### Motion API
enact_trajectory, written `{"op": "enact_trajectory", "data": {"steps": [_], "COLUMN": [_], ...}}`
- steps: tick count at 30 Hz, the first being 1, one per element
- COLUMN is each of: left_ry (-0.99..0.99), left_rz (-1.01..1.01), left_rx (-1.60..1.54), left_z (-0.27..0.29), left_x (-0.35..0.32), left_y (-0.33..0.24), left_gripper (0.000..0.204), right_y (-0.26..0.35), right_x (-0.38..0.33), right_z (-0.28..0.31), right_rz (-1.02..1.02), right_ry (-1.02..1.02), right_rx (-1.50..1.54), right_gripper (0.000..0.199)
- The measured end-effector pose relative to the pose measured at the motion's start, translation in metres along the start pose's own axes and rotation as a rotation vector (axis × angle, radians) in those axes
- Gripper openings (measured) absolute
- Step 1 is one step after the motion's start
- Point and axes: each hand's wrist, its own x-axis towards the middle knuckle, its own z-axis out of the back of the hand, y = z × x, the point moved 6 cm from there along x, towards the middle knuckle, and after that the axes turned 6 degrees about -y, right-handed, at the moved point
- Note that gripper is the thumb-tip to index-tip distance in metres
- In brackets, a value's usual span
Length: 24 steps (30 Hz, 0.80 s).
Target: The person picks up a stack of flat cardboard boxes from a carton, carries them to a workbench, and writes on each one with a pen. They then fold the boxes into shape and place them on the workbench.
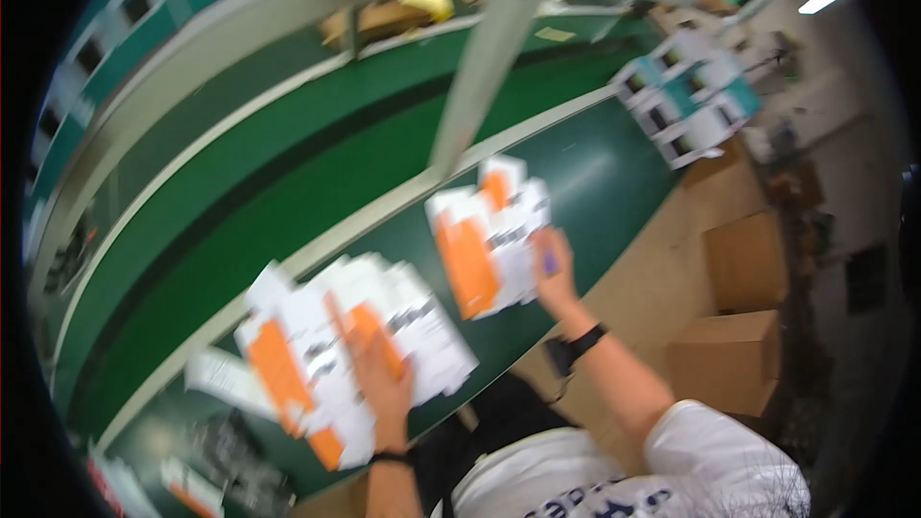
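Observation:
My left hand [382, 374] lies over a fanned pile of flattened white-and-orange cartons [422, 331], fingers stretched along its top. The pile rests on the dark green worktop [600, 168]. Farther right, my right hand [554, 273] grips the right edge of a smaller bunch of flat white-and-orange cartons [513, 245]. Its fingers are partly hidden and motion blurs the cartons. I cannot tell whether this bunch touches the worktop. A loose white piece [225, 379] sticks out left of the larger pile.
A green conveyor belt [317, 168] runs behind the worktop, with a pale metal post [489, 58] at its near edge. Stacked white-and-teal boxes [686, 96] stand at the far right end. Brown cardboard boxes [724, 355] are on the right. A dark crumpled bundle [235, 460] lies lower left.

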Motion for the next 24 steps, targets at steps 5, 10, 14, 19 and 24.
{"op": "enact_trajectory", "data": {"steps": [5,10,14,19,24], "left_ry": [0.004,0.062,0.051,0.021,0.009], "left_rz": [0.054,0.107,0.149,0.174,0.156], "left_rx": [0.007,0.005,-0.039,-0.060,-0.062], "left_z": [-0.011,-0.006,-0.006,-0.010,-0.014], "left_x": [0.001,-0.001,-0.003,-0.007,-0.008], "left_y": [-0.006,-0.002,0.001,0.003,0.002], "left_gripper": [0.072,0.069,0.067,0.065,0.065], "right_y": [0.047,0.062,0.052,0.046,0.048], "right_x": [-0.063,-0.128,-0.136,-0.132,-0.135], "right_z": [-0.080,-0.143,-0.144,-0.129,-0.128], "right_rz": [-0.472,-0.261,-0.186,-0.136,-0.067], "right_ry": [0.583,0.809,0.758,0.662,0.659], "right_rx": [0.335,0.321,0.239,0.202,0.168], "right_gripper": [0.021,0.022,0.028,0.032,0.032]}}
